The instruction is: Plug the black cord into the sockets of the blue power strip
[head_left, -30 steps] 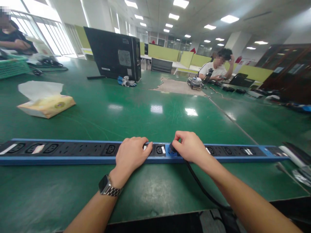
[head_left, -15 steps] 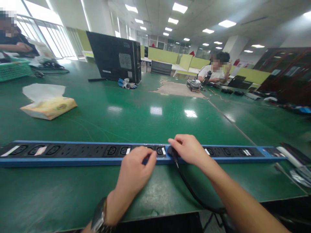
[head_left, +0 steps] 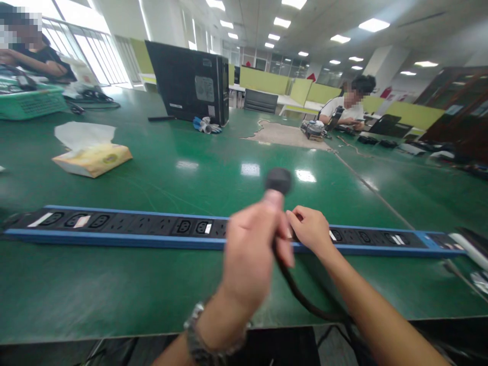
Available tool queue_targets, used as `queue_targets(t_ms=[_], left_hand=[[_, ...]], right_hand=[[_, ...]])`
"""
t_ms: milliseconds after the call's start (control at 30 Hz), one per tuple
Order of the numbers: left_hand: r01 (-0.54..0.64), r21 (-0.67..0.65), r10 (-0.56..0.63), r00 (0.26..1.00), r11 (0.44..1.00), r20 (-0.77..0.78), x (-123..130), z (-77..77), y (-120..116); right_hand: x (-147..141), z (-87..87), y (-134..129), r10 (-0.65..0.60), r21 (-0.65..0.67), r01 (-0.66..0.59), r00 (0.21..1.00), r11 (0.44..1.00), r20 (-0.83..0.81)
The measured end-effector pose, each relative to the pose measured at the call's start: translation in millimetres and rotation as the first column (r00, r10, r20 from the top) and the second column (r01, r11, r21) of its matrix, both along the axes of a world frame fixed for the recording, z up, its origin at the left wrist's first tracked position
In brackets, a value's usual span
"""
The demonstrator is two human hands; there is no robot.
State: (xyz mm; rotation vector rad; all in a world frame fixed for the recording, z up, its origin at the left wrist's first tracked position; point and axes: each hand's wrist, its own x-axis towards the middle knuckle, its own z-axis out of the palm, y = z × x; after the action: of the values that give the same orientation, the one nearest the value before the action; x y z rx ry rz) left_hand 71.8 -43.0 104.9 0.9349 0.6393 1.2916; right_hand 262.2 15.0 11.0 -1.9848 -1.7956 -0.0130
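Observation:
My left hand (head_left: 249, 249), with a watch on its wrist, is closed around a black power plug (head_left: 278, 181) and holds it up above the power strip (head_left: 125, 237). The plug is blurred by motion, and its black cable (head_left: 295, 290) hangs below the hand and curves right toward the table's front edge. My right hand (head_left: 310, 231) lies at the strip just right of the left hand, its fingers curled. Whether anything is between those fingers is hidden. Long and blue-edged, the strip has a row of black sockets and a few white labels.
A tissue pack (head_left: 93, 158) lies at left behind the strip. Farther back stand a black computer case (head_left: 186, 84), gloves (head_left: 206, 125) and a green basket (head_left: 34, 101). One person sits at far left, another at back right. Packaged items (head_left: 473, 254) lie at the strip's right end.
The plug, earlier in my right hand at the strip, is now in my left hand and raised. My left hand moved right and up. The view shifted slightly.

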Motion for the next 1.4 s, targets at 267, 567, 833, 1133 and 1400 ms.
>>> queue_targets(t_ms=[267,567,833,1133,1400], left_hand=[[-0.284,-0.331,0.12,0.891,0.9,-0.439,-93,-75.1,17],[-0.383,-0.162,0.189,0.727,0.91,-0.66,-72,-81.9,16],[-0.176,-0.363,0.005,0.906,0.915,-0.424,-70,-78.4,22],[-0.088,-0.385,-0.021,0.962,0.919,-0.271,-71,-80.1,19],[-0.148,-0.425,0.024,0.959,0.893,-0.283,-71,-78.1,18]], right_hand=[[-7,6.0,-3,0.012,-0.038,-0.009,0.998,0.999,0.063],[-8,5.7,-6,0.007,-0.02,-0.005,0.997,1.0,0.081],[-8,4.6,-8,0.011,0.001,-0.011,0.997,1.0,0.08],[-7,3.7,-8,0.03,0.023,-0.032,0.995,0.999,0.091],[-8,3.8,-8,0.029,0.013,-0.03,0.996,0.999,0.089]])
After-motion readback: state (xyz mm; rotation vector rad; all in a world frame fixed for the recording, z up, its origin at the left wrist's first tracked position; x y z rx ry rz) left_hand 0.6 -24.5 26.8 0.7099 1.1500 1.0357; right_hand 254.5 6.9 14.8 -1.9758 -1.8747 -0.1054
